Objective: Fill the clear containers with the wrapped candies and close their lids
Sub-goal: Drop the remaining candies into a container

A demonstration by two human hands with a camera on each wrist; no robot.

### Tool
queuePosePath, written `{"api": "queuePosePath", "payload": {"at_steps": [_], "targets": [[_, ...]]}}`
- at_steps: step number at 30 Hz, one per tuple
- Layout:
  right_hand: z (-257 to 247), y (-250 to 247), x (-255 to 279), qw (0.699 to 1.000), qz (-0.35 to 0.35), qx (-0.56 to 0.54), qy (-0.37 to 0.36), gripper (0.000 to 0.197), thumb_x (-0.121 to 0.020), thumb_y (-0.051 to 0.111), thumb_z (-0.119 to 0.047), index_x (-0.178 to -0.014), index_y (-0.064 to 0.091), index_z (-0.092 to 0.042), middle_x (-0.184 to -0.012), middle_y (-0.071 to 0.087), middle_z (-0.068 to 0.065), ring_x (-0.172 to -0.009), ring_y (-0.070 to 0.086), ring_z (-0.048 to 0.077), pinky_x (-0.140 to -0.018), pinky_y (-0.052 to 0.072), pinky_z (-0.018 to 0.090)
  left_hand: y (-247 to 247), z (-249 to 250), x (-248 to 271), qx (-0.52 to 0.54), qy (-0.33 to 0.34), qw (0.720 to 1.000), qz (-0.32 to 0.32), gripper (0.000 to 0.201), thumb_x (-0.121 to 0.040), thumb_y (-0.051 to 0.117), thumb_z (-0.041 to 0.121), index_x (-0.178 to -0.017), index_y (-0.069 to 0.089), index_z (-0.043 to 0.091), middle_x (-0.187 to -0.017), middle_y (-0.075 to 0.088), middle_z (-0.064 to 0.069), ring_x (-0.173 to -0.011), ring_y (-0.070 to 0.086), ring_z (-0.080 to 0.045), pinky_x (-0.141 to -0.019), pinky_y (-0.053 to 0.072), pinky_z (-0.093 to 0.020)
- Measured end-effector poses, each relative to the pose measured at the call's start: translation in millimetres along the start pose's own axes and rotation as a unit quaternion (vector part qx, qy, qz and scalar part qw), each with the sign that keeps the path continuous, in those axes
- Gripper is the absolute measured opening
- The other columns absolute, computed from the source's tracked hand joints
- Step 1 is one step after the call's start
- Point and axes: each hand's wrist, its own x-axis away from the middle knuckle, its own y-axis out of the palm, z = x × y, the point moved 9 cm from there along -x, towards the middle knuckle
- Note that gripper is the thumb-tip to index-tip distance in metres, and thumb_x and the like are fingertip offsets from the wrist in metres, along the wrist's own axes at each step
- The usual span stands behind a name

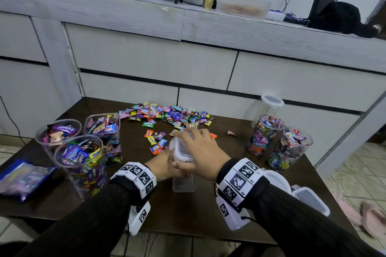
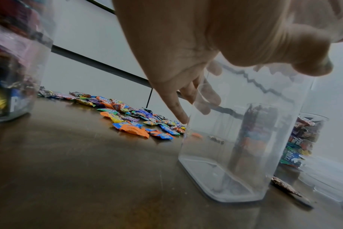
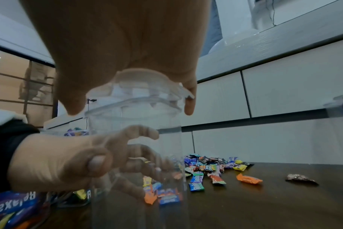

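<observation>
An empty clear square container [image 1: 183, 183] [image 2: 235, 147] [image 3: 137, 155] stands on the dark table [image 1: 188, 213] near its front edge. My left hand [image 1: 165, 165] [image 3: 59, 162] grips its side, fingers round the far wall and thumb on the near one. My right hand [image 1: 194, 148] sits on top, thumb and fingers curled over the edges of the clear lid [image 1: 179, 148] [image 3: 147, 86], which lies slightly tilted on the rim. Loose wrapped candies [image 1: 167, 115] [image 2: 137, 122] [image 3: 209, 168] are heaped just behind it.
Three open candy-filled containers [image 1: 79, 152] stand at the left, with a blue bag [image 1: 23, 177] beside them. Two filled round jars [image 1: 292, 146] and a lidded empty jar [image 1: 269, 106] stand at the right. Loose lids [image 1: 311, 198] lie by my right wrist. White drawers back the table.
</observation>
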Motion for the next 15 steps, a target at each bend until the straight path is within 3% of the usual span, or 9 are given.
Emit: {"api": "queuePosePath", "payload": {"at_steps": [2, 4, 7, 11, 15], "targets": [[8, -14, 6, 0.999, 0.039, -0.024, 0.01, 0.08, -0.077, 0.055, -0.067, -0.144, 0.024, -0.036, -0.141, 0.033, 0.002, -0.124, 0.031, 0.028, -0.102, 0.036, 0.049, 0, -1, 0, 0.05, 0.003, 0.999, 0.002, 0.091, -0.059, 0.089, 0.021, -0.135, 0.039, 0.028, -0.126, 0.061, 0.009, -0.121, 0.056, -0.01, -0.101, 0.048, -0.036], [26, -30, 17, 0.998, 0.061, -0.011, 0.031, 0.087, -0.075, 0.041, -0.077, -0.146, 0.024, -0.029, -0.139, 0.036, 0.001, -0.123, 0.035, 0.026, -0.103, 0.034, 0.044, -1, -2, 1, 0.078, -0.002, 0.997, 0.001, 0.095, -0.057, 0.091, 0.025, -0.134, 0.034, 0.026, -0.132, 0.055, -0.005, -0.126, 0.054, -0.017, -0.104, 0.046, -0.042], [76, -46, 46, 0.993, 0.065, 0.004, 0.098, 0.096, -0.073, 0.027, -0.08, -0.147, 0.023, -0.017, -0.138, 0.036, 0.004, -0.123, 0.036, 0.027, -0.107, 0.028, 0.042, -2, -5, 2, 0.074, -0.02, 0.997, 0.001, 0.085, -0.056, 0.09, 0.026, -0.122, 0.038, 0.031, -0.125, 0.056, -0.008, -0.12, 0.057, -0.013, -0.101, 0.049, -0.036], [161, -46, 107, 0.971, 0.037, 0.015, 0.234, 0.083, -0.081, 0.05, -0.067, -0.144, 0.025, -0.02, -0.139, 0.032, 0.007, -0.126, 0.032, 0.03, -0.105, 0.034, 0.046, -1, -6, 2, 0.066, -0.026, 0.997, -0.001, 0.077, -0.065, 0.088, 0.012, -0.121, 0.037, 0.028, -0.124, 0.056, -0.006, -0.119, 0.057, -0.013, -0.1, 0.049, -0.033], [232, -29, 166, 0.931, -0.043, 0.092, 0.35, 0.083, -0.081, 0.052, -0.067, -0.14, 0.028, -0.014, -0.141, 0.031, 0.012, -0.128, 0.033, 0.032, -0.105, 0.034, 0.045, 0, -6, 1, 0.073, -0.025, 0.997, -0.001, 0.075, -0.067, 0.085, 0.003, -0.12, 0.038, 0.028, -0.123, 0.056, -0.005, -0.119, 0.057, -0.013, -0.097, 0.049, -0.026]]}}
